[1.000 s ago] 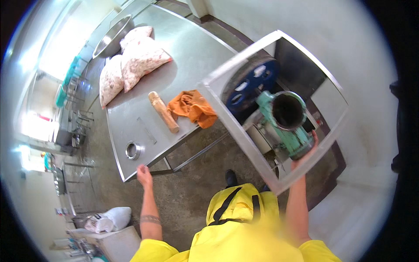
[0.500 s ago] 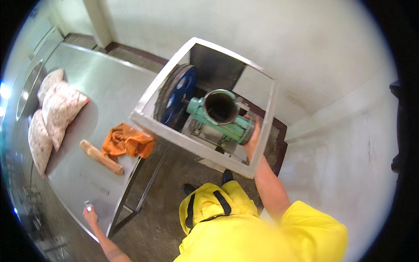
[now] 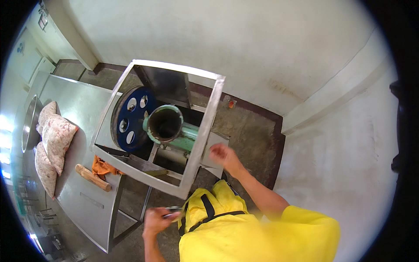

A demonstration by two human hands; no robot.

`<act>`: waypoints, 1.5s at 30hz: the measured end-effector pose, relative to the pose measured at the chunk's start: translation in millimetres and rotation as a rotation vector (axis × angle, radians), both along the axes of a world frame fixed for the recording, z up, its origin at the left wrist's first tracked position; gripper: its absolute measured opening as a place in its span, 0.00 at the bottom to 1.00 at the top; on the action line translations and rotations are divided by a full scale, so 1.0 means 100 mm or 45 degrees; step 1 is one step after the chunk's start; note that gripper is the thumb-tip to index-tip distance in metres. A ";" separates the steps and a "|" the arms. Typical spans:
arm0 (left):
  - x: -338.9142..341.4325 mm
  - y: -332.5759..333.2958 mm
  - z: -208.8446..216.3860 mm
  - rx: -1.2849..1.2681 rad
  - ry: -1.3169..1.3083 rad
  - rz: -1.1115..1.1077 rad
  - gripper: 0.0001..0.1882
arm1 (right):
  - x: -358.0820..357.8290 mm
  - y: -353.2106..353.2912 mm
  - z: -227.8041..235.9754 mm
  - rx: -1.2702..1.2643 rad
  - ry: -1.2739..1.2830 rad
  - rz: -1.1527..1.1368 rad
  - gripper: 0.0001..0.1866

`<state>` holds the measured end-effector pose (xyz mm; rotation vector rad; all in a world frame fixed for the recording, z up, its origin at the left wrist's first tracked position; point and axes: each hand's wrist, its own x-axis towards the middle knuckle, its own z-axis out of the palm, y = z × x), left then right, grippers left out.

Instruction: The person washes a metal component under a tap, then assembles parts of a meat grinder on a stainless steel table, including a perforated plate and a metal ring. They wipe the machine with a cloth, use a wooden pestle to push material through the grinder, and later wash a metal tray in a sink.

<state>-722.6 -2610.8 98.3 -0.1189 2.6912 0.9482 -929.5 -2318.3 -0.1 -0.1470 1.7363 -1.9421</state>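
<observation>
I have a metal ring [image 3: 173, 209], mostly hidden by fingers, in my left grip [image 3: 158, 222]; it is clenched around the piece. The ring is at the near side, right of the counter [image 3: 87, 214] and just left of the yellow apron [image 3: 209, 225], apart from the green machine [image 3: 184, 137] farther off. My right grip [image 3: 224, 157] is half curled beside the right post of the metal frame [image 3: 209, 118]; I see nothing in it, but I cannot tell whether it is pinching something small.

Judging progress, I have the ring in hand and clear of the counter, but not on the machine. The machine's round mouth faces up and looks unfilled; its right end is hidden from me by the post. To its left is a blue wheel [image 3: 137, 117].

Farther left, the wooden rod [image 3: 93, 177] and orange cloth [image 3: 102, 168] lie on the counter, neither in use. Beyond them rest the filled bags [image 3: 59, 135], apparently untouched, beside a steel bowl [image 3: 29, 126].
</observation>
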 end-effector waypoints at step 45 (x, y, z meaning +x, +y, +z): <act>-1.72 1.57 -0.90 2.056 0.002 1.003 0.29 | -0.53 -0.29 0.12 0.145 0.332 -0.226 0.50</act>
